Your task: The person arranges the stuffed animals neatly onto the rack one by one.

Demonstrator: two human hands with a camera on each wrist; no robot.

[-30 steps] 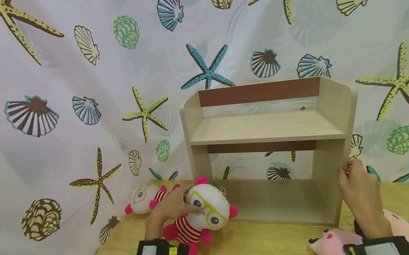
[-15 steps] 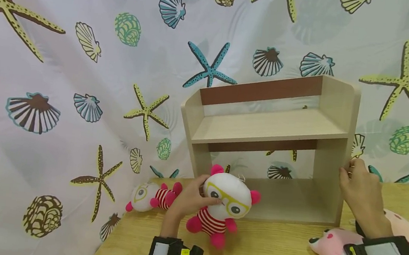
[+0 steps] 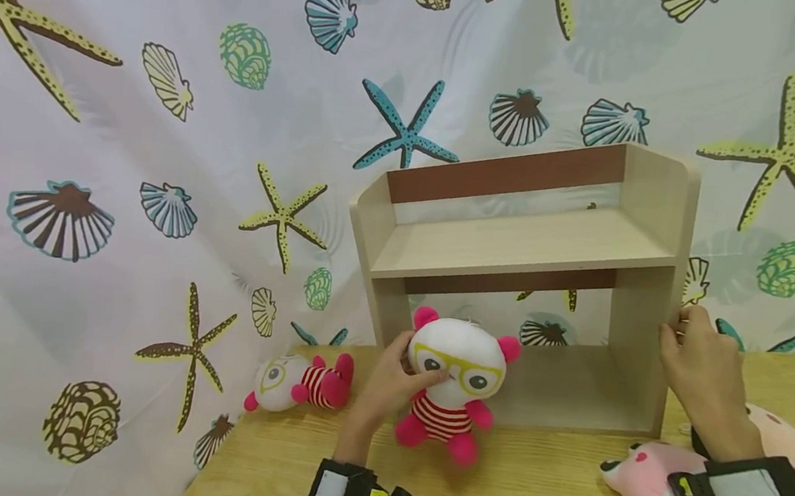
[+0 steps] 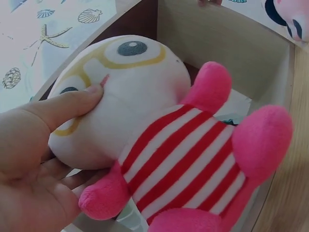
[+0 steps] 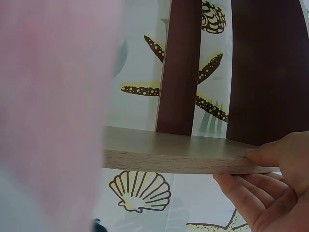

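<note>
A plush panda with pink ears and limbs, yellow glasses and a red-and-white striped body is upright in front of the shelf's lower left opening. My left hand grips its head, the thumb across the face and the other fingers behind, as the left wrist view shows. The small two-tier wooden shelf stands on the table. On its right side panel my right hand pinches the edge, thumb on one face and fingers on the other.
A second striped panda plush lies on its side at the left of the wooden table. Pink plush toys lie at the right, under my right forearm. Behind the shelf hangs a curtain with starfish and shells.
My left hand has carried the panda right and slightly up, from beside the lying plush to before the shelf's lower opening, turning it more upright. My right hand has stayed on the panel.
</note>
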